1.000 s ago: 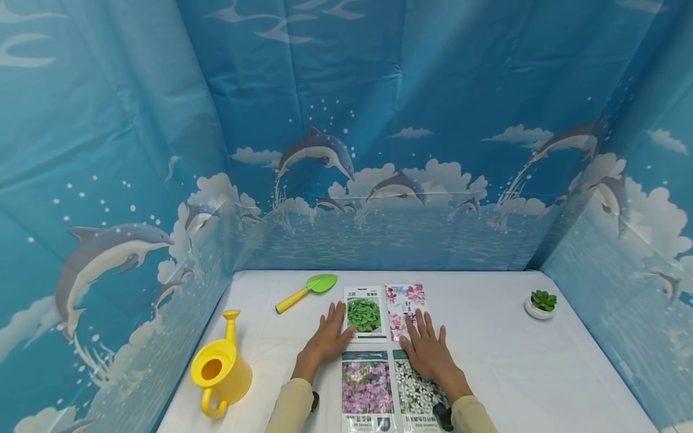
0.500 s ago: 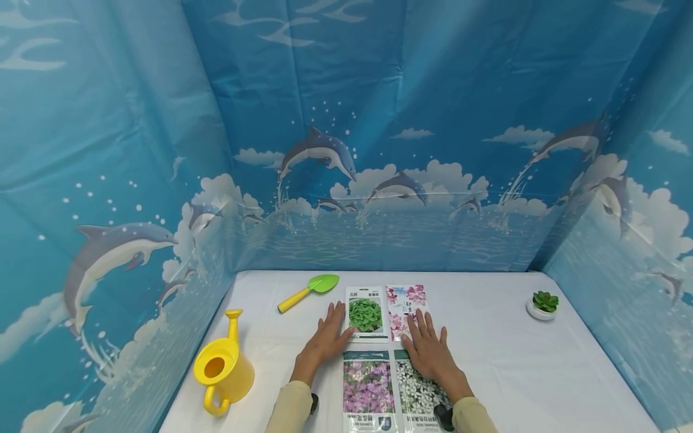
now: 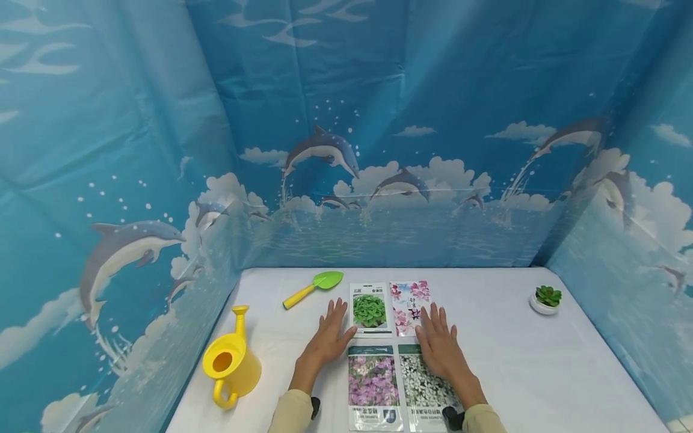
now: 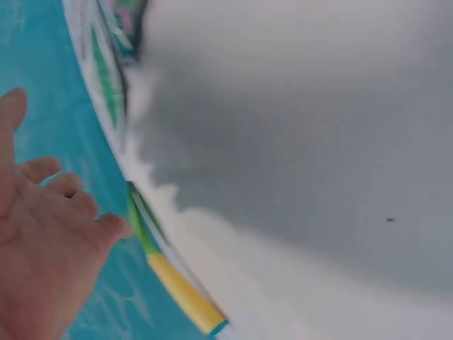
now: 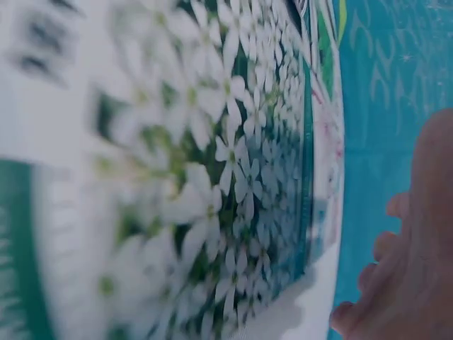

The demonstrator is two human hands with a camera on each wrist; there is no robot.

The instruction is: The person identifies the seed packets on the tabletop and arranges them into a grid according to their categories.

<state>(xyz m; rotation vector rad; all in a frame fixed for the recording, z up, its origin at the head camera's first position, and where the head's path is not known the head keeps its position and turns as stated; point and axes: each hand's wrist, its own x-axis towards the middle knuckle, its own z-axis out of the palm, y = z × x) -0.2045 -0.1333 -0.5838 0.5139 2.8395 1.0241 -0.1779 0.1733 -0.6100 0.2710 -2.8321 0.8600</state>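
Four-packet groups aside, several flat seed packets lie in two rows. The leafy green packet (image 3: 369,310) is at the back left, the pink blossom packet (image 3: 403,300) at the back right. In front lie the purple flower packet (image 3: 373,380) and the white flower packet (image 3: 425,385). My left hand (image 3: 323,341), fingers extended, is beside the green packet, its thumb near the left edge. My right hand (image 3: 445,353) extends over the white packet's upper right, fingertips by the pink packet's right edge. Neither holds anything; in the left wrist view the left hand (image 4: 53,241) appears raised above the table.
A yellow watering can (image 3: 240,371) stands at the left. Behind it lies a trowel (image 3: 314,288) with a green blade and yellow handle. A potted succulent (image 3: 547,299) sits at the far right of the white table (image 3: 541,367). Blue dolphin curtains (image 3: 379,234) enclose the table.
My right hand has shifted slightly right, its fingertips moving off the pink packet toward its edge. The left hand barely changes. The whole head view has drifted a little to the right.
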